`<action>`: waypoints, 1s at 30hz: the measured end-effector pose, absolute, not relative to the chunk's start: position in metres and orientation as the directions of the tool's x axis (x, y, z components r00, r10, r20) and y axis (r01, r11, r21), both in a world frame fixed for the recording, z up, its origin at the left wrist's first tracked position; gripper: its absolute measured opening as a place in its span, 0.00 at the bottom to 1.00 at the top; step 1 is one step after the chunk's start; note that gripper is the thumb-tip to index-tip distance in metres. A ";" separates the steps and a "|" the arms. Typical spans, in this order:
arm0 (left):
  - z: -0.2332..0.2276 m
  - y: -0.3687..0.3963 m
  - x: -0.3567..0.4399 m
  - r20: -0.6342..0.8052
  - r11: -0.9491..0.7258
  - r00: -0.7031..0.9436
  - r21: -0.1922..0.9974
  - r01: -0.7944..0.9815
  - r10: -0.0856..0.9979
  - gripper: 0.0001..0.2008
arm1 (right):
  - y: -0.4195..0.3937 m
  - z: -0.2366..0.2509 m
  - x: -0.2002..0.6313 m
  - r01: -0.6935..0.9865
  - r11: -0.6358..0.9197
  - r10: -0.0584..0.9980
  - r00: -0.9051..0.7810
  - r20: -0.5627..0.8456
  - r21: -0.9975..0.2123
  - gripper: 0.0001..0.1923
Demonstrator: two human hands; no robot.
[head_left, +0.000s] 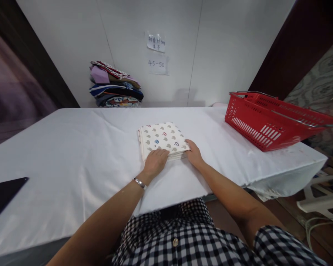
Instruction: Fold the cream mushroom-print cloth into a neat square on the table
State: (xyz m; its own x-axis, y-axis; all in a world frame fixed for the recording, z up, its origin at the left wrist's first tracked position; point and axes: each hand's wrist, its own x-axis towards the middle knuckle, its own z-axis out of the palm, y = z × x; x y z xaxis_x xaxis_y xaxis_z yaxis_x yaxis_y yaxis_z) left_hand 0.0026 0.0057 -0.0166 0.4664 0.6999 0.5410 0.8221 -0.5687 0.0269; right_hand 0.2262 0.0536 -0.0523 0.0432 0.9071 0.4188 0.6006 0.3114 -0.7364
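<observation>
A folded white cloth point(162, 137) printed with small grey, red and blue motifs lies flat on the table in front of me, its layers stacked. My left hand point(156, 162) rests at its near edge, fingers stretched out over the top layer, with a bracelet at the wrist. At the near right corner, my right hand point(193, 152) pinches the layers, its thumb on top and the other fingers partly hidden at the cloth's side.
A white-covered table point(100, 147) spans the view. Folded fabrics are piled point(115, 87) at the back left against the wall. A red basket point(266, 120) stands on the right. A dark flat object point(5, 194) lies at the left edge, and a white stool point(322, 199) stands at lower right.
</observation>
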 end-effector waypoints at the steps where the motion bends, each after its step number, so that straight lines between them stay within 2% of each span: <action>1: -0.017 0.005 0.002 0.540 -0.569 0.467 0.028 0.822 0.700 0.11 | 0.053 -0.053 0.227 0.594 0.329 0.902 0.032 0.431 -0.734 0.31; 11: -0.015 0.005 0.003 0.550 -0.567 0.463 0.022 0.824 0.695 0.11 | 0.043 -0.046 0.231 0.650 0.303 0.917 0.000 0.399 -0.697 0.31; 16: -0.014 0.006 0.002 0.569 -0.570 0.475 -0.014 0.822 0.671 0.11 | 0.043 -0.046 0.237 0.611 0.383 0.899 -0.074 0.432 -0.693 0.29; 19: -0.012 0.006 0.001 0.568 -0.557 0.467 -0.019 0.830 0.678 0.11 | 0.040 -0.046 0.238 0.644 0.392 0.892 -0.094 0.442 -0.657 0.29; 22: -0.011 0.006 0.001 0.538 -0.553 0.468 -0.003 0.833 0.701 0.11 | 0.034 -0.040 0.238 0.729 0.398 0.878 -0.127 0.461 -0.557 0.28; 25: -0.011 0.005 0.002 0.512 -0.561 0.469 0.030 0.827 0.720 0.12 | 0.027 -0.028 0.235 0.778 0.490 0.807 -0.236 0.541 -0.392 0.28; 28: -0.010 0.004 0.003 0.498 -0.558 0.466 0.043 0.829 0.731 0.12 | 0.024 -0.019 0.230 0.734 0.629 0.720 -0.425 0.549 -0.257 0.27; 30: -0.009 0.004 0.003 0.496 -0.554 0.471 0.025 0.832 0.729 0.11 | 0.026 -0.017 0.227 0.687 0.693 0.681 -0.524 0.511 -0.219 0.25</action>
